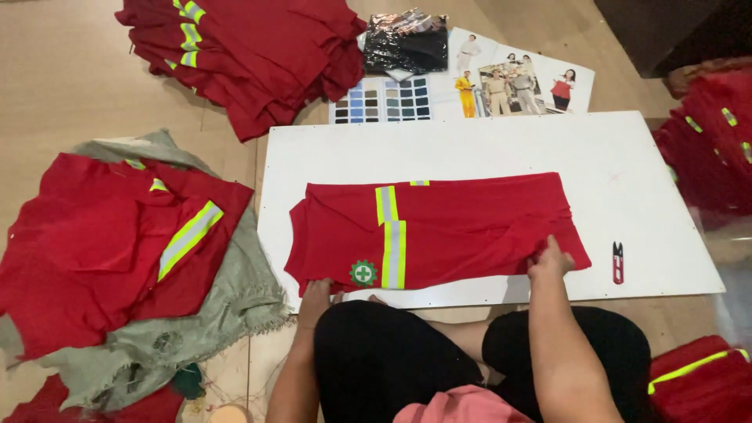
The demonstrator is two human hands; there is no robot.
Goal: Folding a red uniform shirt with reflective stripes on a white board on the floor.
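1. A folded red shirt (462, 231) with reflective stripes lies on the white board (627, 157) on the floor.
2. The left hand (317, 294) clamps its grip on the shirt's near left edge.
3. The right hand (551, 260) pinches its grip on the near right edge.
4. Small red snips (618, 262) lie just right.

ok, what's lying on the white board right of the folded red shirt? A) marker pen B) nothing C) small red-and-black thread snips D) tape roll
C: small red-and-black thread snips lie on the white board, just right of the folded red shirt and clear of the right hand.
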